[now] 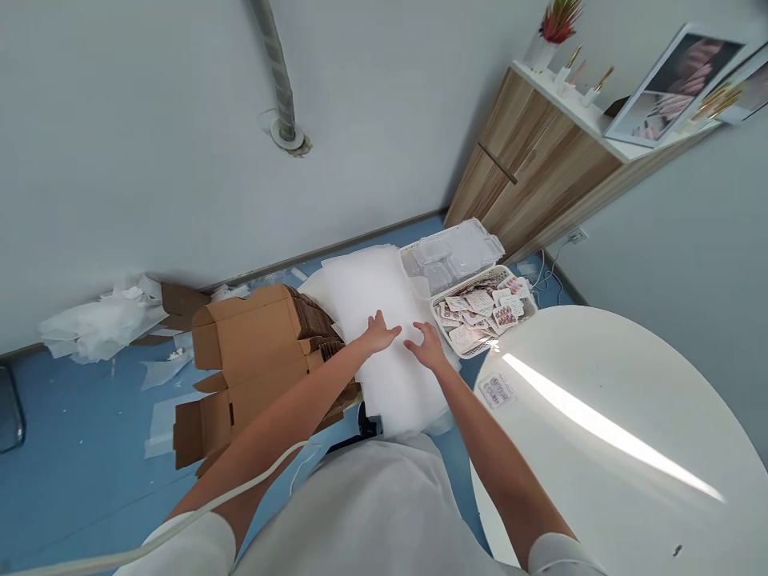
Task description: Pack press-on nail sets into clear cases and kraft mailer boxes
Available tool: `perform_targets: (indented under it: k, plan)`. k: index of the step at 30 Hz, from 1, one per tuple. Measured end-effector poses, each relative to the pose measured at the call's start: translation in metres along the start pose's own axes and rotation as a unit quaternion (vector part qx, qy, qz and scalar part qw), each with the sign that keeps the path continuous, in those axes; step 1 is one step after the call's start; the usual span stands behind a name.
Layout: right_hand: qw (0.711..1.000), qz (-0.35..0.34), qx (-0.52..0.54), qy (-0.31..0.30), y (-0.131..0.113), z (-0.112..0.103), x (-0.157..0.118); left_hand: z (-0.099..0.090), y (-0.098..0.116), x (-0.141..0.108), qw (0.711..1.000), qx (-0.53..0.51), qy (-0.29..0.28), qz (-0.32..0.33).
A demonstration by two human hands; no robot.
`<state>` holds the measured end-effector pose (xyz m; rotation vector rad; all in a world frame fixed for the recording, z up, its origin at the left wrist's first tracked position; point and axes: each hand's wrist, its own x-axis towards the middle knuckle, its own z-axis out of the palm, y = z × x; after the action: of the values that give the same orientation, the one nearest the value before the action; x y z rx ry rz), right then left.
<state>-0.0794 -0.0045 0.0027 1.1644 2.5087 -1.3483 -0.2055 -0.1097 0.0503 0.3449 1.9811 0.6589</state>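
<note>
A stack of white foam sheets (390, 288) lies in front of my body. Over its middle is my left hand (380, 333), fingers apart and nothing in it. My right hand (427, 346) hovers close by on the right, also with fingers spread and holding nothing. Whether either hand touches the top sheet I cannot tell. Left of the stack is a pile of flattened brown cardboard boxes (258, 336). To the right, a white basket (470, 352) holds many printed cards (480, 302), and behind it a bin contains clear plastic boxes (462, 248).
At right stands a round white table (600, 368) bearing a small clear case (497, 390). A wooden cabinet (540, 136) with picture frames (678, 84) is at the back right. Crumpled white wrapping (102, 324) lies on the blue floor at left. A white cable (240, 490) crosses my left arm.
</note>
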Motion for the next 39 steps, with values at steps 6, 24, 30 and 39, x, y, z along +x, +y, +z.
perform_targets:
  k: [6, 24, 30, 39]
  plan:
    - [1.000, -0.008, 0.004, -0.016, 0.015, 0.014, 0.025, 0.010, -0.014, 0.036, 0.996, -0.044, 0.008, -0.083]
    - [0.989, -0.148, -0.017, 0.014, -0.009, -0.009, 0.008, -0.010, -0.017, 0.008, 0.997, -0.045, 0.040, -0.051]
    - [0.974, -0.192, 0.077, 0.092, -0.034, -0.035, -0.034, -0.007, -0.015, -0.011, 0.999, -0.022, 0.037, 0.014]
    - [0.924, -0.170, 0.222, 0.259, -0.034, -0.060, -0.148, 0.030, -0.040, -0.056, 0.991, -0.044, -0.021, 0.127]
